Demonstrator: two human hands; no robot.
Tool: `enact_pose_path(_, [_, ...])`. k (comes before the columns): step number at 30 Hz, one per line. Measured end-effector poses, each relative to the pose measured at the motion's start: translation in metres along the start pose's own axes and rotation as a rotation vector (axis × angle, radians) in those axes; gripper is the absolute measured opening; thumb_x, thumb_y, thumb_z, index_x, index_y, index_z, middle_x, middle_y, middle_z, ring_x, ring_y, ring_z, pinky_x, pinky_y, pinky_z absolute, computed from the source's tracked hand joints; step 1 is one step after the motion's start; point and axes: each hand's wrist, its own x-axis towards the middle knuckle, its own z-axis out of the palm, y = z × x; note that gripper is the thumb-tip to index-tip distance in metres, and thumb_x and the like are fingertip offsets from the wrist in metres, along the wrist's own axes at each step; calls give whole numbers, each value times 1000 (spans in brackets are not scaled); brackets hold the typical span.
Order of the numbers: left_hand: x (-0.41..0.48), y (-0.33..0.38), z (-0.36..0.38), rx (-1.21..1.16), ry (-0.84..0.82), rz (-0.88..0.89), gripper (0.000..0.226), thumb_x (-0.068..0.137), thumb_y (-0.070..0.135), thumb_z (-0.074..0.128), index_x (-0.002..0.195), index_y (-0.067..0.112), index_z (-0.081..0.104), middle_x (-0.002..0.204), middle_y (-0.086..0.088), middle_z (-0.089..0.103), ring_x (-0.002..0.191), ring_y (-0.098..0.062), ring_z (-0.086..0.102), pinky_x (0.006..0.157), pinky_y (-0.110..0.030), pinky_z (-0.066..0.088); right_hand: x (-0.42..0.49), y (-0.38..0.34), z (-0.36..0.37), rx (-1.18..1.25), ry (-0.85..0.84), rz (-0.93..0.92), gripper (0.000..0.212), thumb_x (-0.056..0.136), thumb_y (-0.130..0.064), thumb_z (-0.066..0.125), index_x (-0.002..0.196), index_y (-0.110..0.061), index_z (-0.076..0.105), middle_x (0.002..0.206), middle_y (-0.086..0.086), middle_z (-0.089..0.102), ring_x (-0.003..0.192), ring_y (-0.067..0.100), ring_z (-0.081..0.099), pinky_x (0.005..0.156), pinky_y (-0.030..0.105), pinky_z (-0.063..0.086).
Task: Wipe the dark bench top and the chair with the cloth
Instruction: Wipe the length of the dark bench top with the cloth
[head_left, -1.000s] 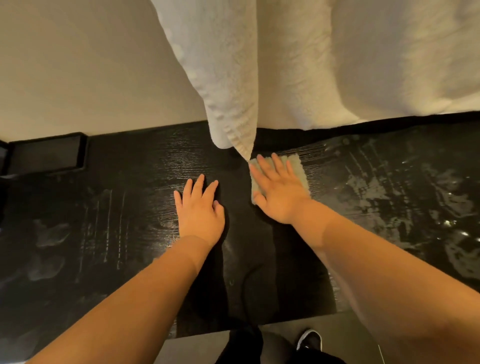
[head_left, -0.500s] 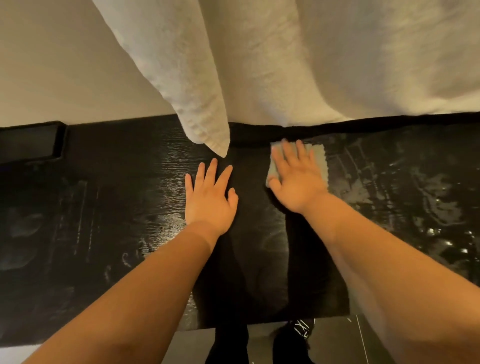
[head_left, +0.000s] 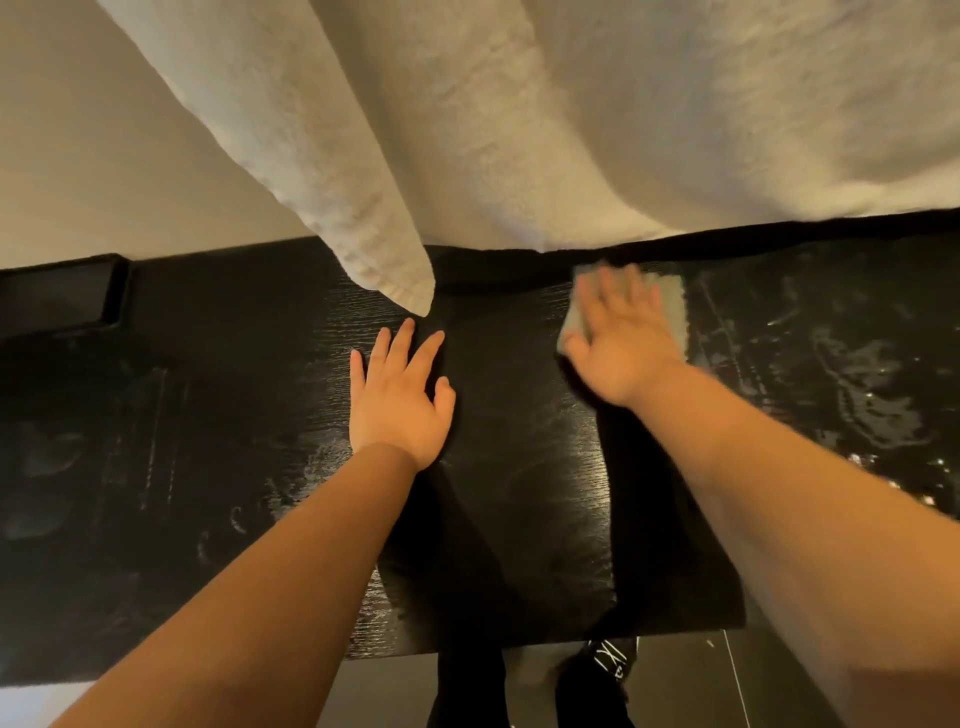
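Dark wood-grain tabletop (head_left: 249, 415) shows wet streaks at right, dull smears at left. Bench wiping is in hand: the right hand (head_left: 623, 348), fingers straight, presses the pale green cloth (head_left: 672, 301) flat near the back edge; the left hand (head_left: 400, 405) rests flat, holding nothing. Next, I judge, strokes must reach the smeared left part.
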Motion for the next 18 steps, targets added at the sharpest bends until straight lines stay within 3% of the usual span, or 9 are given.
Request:
enact_pose_path(3, [0, 0, -2, -2, -14, 0, 61, 104, 49, 32, 164, 41, 28, 176, 2, 17, 163, -26, 8, 131, -58, 5, -43, -41, 24, -28, -19, -204, 78, 101, -57, 22, 168, -27, -4, 175, 2, -13, 160, 30, -18, 128, 49, -14])
enact_pose_path(6, [1, -1, -1, -9, -10, 3, 60, 105, 49, 34, 164, 41, 28, 176, 2, 17, 163, -26, 8, 131, -57, 5, -47, -29, 30, -52, -39, -343, 78, 100, -59, 24, 169, -28, 4, 176, 0, -4, 161, 29, -10, 129, 49, -8])
enact_pose_path(9, [2, -1, 1, -3, 2, 3, 60, 105, 49, 35, 164, 41, 30, 176, 2, 18, 163, -26, 9, 131, -57, 5, -35, 8, 24, -55, 13, -224, 81, 96, -61, 22, 168, -28, 7, 177, 1, 1, 162, 32, -5, 130, 53, 0])
enact_pose_path(14, [-1, 1, -1, 42, 4, -4, 61, 103, 50, 33, 164, 41, 29, 175, 2, 19, 163, -26, 10, 130, -58, -3, -38, 8, 21, 17, 23, 70, 77, 103, -55, 21, 168, -25, -7, 175, 4, -14, 160, 35, -16, 127, 55, -10])
enact_pose_path(16, [-2, 2, -4, 61, -6, -9, 61, 104, 50, 31, 164, 42, 28, 176, 3, 19, 163, -27, 10, 130, -59, -5, -56, -23, 25, 27, -14, 18, 77, 105, -53, 25, 167, -24, -11, 174, 6, -19, 158, 36, -21, 126, 55, -13])
enact_pose_path(18, [-3, 4, -6, 83, -15, -19, 59, 106, 49, 29, 165, 42, 27, 176, 2, 19, 163, -27, 11, 130, -59, -4, -82, -49, 37, 2, -18, -145, 78, 104, -54, 25, 168, -25, -7, 175, 5, -16, 159, 35, -19, 127, 53, -14])
